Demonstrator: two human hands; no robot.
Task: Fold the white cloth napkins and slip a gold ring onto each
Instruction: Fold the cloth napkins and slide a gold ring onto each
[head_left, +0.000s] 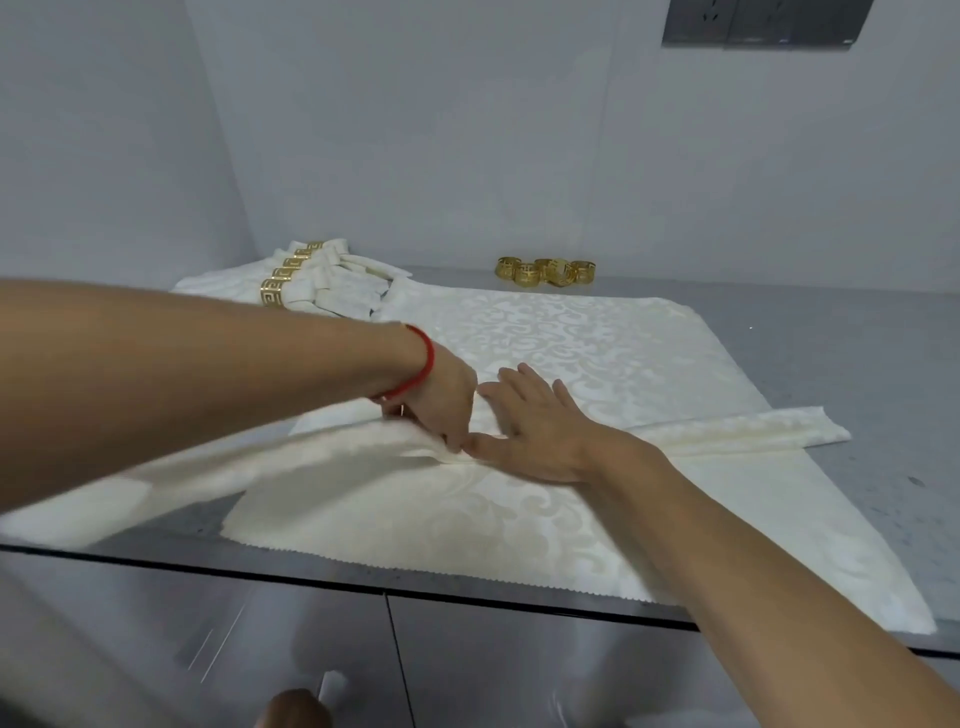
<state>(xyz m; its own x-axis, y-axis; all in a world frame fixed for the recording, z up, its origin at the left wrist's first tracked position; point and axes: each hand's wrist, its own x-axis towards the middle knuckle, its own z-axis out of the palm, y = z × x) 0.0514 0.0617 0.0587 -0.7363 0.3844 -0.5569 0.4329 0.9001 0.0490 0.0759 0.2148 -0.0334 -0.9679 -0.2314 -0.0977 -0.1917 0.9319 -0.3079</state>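
So the white damask napkin (519, 499) is spread out on the grey steel table (831, 364), half pleated across the middle; left hand (441, 400) pinches the fold, right hand (535, 421) lies flat on the cloth just beside it, fingers straight. Finished ringed napkins (311, 286) sit back left by the pale wall (467, 130), loose gold rings (545, 270) farther right

No readable text; dark wall panel (763, 23) markings too blurred.
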